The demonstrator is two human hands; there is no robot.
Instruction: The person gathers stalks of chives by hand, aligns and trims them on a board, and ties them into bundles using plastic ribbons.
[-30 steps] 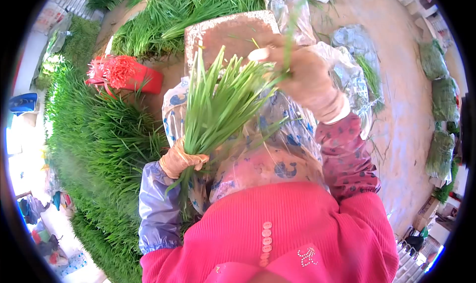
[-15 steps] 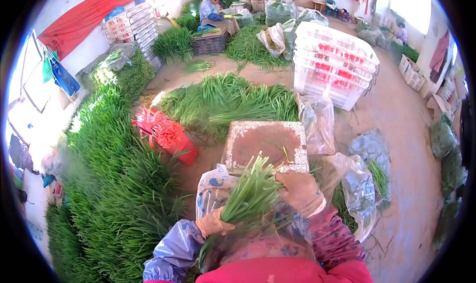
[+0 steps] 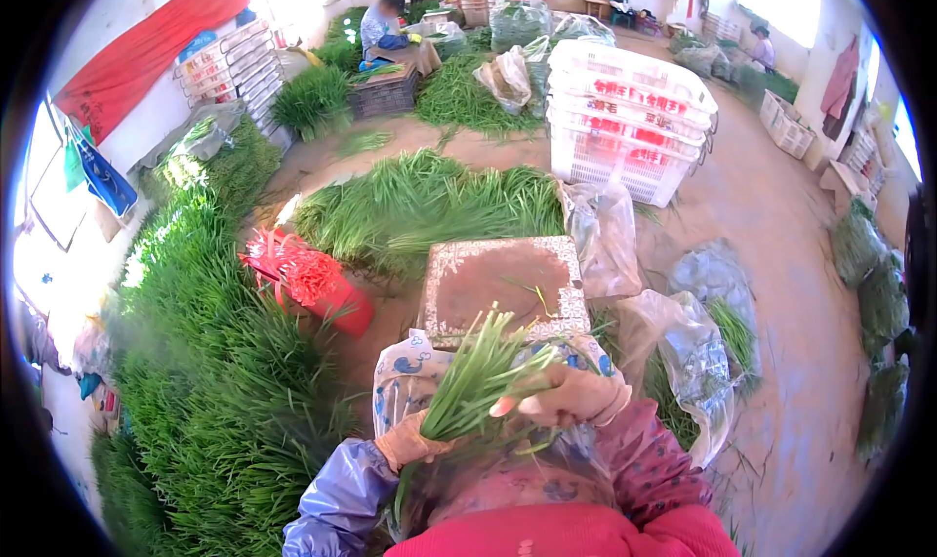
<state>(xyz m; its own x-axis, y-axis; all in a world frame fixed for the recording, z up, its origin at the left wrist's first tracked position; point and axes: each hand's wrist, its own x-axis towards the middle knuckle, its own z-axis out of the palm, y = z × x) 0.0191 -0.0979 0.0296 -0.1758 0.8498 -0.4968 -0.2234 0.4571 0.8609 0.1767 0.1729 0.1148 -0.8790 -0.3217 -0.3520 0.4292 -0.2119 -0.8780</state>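
My left hand (image 3: 415, 443), in a tan glove, is closed around a bunch of green chives (image 3: 473, 381) with pale stem ends pointing up and away from me. At the right side of the bunch is my right hand (image 3: 576, 397), also gloved, with bent fingers drawn together on some stalks; a bare fingertip shows, and the exact grip is partly hidden. Clear plastic and patterned cloth cover my lap beneath the bunch. Just beyond my hands stands a low table (image 3: 503, 288) with a patterned rim, a soiled top and a few loose strands.
A red container (image 3: 342, 308) of red strips stands left of the table, beside a large bank of chives (image 3: 215, 391). More chives (image 3: 429, 210) lie behind the table. Stacked white crates (image 3: 630, 123) and plastic bags (image 3: 683, 342) are at right. A co-worker (image 3: 390, 35) sits at the back.
My right hand has moved down and left, from the stem ends to the side of the bunch. My left hand still holds the bunch. The view has shifted slightly.
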